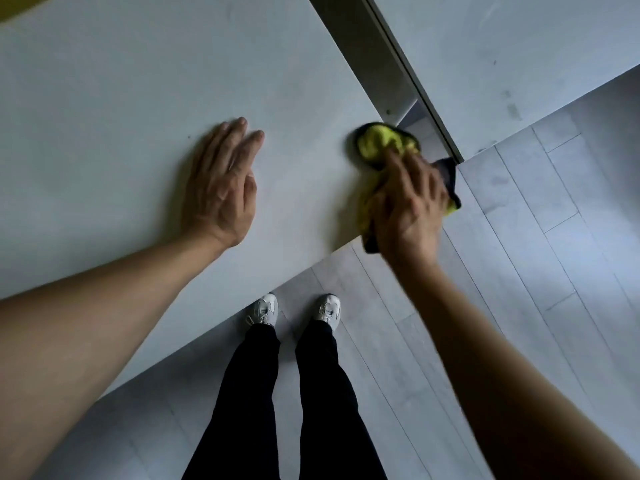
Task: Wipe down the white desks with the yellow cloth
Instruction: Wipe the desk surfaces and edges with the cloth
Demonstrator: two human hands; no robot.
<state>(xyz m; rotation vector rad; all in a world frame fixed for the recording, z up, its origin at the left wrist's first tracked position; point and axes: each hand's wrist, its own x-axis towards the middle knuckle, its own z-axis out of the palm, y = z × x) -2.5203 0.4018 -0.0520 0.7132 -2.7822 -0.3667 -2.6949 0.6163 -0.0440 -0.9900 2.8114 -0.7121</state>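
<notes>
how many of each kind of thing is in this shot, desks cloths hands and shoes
white desks: 2, near desk and far desk
yellow cloth: 1, under the right hand at the near desk's corner
hands: 2, left hand flat on the near desk, right hand on the cloth
white shoes: 2
total: 7

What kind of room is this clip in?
Probably an office or classroom: two plain white desks stand apart across a narrow gap, on grey wood-look plank flooring.

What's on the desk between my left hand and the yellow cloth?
Nothing: in the head view, only bare white desk lies between the left hand and the yellow cloth.
</notes>
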